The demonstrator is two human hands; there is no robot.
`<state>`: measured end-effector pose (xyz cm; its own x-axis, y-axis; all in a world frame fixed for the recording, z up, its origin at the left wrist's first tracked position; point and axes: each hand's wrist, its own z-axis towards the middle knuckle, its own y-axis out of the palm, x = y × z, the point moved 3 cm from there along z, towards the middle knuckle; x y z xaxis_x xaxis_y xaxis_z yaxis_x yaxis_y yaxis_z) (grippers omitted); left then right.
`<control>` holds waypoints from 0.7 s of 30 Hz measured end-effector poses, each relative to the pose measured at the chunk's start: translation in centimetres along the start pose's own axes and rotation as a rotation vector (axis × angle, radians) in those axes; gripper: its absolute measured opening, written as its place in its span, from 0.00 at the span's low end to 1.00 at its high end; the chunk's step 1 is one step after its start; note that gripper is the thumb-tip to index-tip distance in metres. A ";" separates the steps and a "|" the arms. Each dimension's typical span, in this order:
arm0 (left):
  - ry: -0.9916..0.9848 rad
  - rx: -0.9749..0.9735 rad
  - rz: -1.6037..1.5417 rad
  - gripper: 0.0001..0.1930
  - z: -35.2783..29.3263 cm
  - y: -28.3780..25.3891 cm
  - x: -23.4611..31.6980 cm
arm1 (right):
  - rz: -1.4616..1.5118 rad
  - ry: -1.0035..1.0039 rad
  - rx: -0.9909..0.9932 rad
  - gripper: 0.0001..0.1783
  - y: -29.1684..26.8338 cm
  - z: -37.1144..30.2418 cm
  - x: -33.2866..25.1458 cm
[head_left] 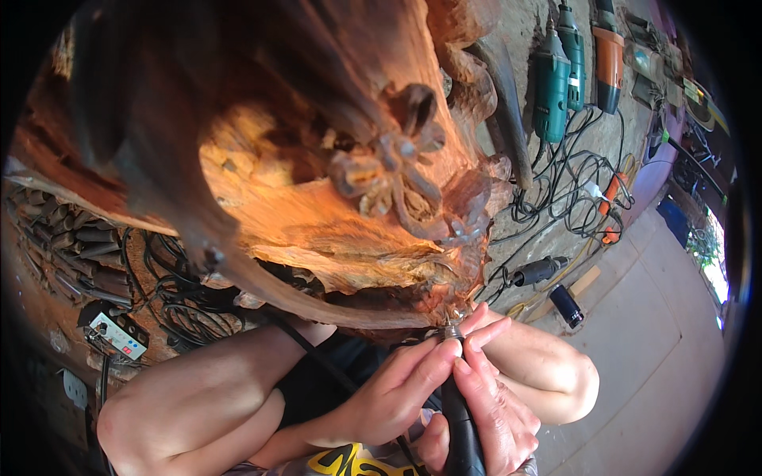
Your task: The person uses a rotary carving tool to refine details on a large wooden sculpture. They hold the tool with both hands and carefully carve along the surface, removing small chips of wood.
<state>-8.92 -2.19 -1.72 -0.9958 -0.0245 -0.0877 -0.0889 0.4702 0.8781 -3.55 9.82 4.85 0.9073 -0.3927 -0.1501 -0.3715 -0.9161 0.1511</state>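
A large reddish-brown wood carving (333, 230) with a carved flower (393, 163) fills the upper middle. Below its lower edge, my two hands share a black handheld rotary carving tool (460, 420). My left hand (405, 385) pinches the tool near its metal collar, fingers closed. Wrapped along the other side of the body is my right hand (496, 416), its upper fingers reaching toward the wood. The tool's metal tip (449, 329) is at the carving's bottom rim; whether it touches the wood I cannot tell.
Two green power tools (551, 91) and an orange one (609, 67) lie at the upper right above tangled black cables (556, 186). A black cylinder (566, 306) is on the floor. A control box (117, 335) and dark stick-like pieces (75, 242) sit left.
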 end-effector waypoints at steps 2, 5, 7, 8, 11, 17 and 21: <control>0.002 -0.012 0.002 0.27 0.3 -0.1 0.1 | -0.148 -0.139 0.074 0.17 -0.2 0.0 -1.2; 0.004 -0.015 -0.013 0.27 0.5 0.3 0.2 | -0.362 -0.346 0.175 0.17 -0.6 0.3 -3.7; 0.014 -0.012 -0.024 0.26 0.5 0.3 0.2 | -0.447 -0.434 0.200 0.17 -0.4 0.2 -4.4; 0.018 -0.019 -0.025 0.26 0.5 0.3 0.2 | -0.468 -0.454 0.206 0.17 -0.4 0.2 -4.7; 0.018 -0.021 -0.056 0.26 0.6 0.3 0.1 | -0.461 -0.425 0.191 0.18 -0.9 0.7 -5.4; -0.028 0.004 -0.021 0.28 0.5 0.6 0.6 | -1.126 -1.052 0.299 0.21 1.1 -0.8 -7.2; -0.002 -0.007 0.019 0.28 0.5 0.8 0.1 | -1.055 -1.107 0.295 0.21 0.2 -0.6 -6.0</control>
<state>-9.06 -1.37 -1.27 -0.9973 -0.0141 -0.0723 -0.0705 0.4648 0.8826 -8.95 12.05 6.35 0.2300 0.6752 -0.7009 0.1729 -0.7371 -0.6533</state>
